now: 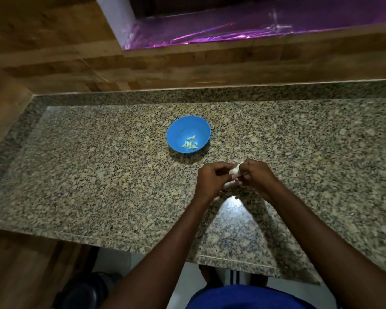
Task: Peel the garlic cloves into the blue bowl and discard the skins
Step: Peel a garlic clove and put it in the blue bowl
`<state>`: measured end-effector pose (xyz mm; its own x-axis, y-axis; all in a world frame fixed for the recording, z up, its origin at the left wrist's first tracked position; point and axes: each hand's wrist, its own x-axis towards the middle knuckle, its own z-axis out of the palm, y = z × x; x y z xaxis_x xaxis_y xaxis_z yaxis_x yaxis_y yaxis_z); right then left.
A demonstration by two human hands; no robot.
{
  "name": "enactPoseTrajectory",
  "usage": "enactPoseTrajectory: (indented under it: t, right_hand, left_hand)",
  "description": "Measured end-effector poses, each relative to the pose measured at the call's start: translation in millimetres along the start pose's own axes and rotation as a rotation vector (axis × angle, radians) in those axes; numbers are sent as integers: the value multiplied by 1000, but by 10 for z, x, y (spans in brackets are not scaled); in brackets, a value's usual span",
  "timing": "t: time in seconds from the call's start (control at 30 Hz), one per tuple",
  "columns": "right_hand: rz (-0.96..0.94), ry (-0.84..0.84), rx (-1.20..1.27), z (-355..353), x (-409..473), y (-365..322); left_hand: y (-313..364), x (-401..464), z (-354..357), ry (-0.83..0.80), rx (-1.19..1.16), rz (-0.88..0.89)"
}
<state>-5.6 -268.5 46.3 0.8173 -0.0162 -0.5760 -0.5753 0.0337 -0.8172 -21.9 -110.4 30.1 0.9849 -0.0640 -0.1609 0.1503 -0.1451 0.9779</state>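
Both hands meet above the counter (98, 175): left hand (212, 178) and right hand (257, 175) curl their fingers round a pale garlic (234, 170) pinched between them. Just beyond sits the bowl (176, 130), smooth round blue plastic, holding small peeled cloves (190, 142). Speckled polished granite lies bare to both sides; its front edge is near the body.

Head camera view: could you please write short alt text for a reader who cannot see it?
Both hands, left and right, hold a white garlic piece above a speckled granite counter. Beyond them a blue bowl holds several peeled garlic cloves.
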Motion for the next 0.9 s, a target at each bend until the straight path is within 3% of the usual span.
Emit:
enactPoseTrajectory:
  t: [0.2, 0.4, 0.53, 0.77, 0.9]
  right_hand:
    - [-9, 149, 8, 40, 64, 32]
    - [107, 36, 264, 1, 157, 70]
    - [167, -23, 306, -56, 139, 130]
    - [162, 55, 172, -86, 173, 335]
    - [31, 132, -90, -36, 154, 360]
  left_hand:
    - [-27, 43, 77, 30, 22, -20]
    - [-116, 124, 9, 134, 21, -64]
    - [-272, 190, -68, 170, 181, -45]
    - [-350, 190, -156, 70, 482, 44]
    - [-454, 55, -200, 83, 627, 51]
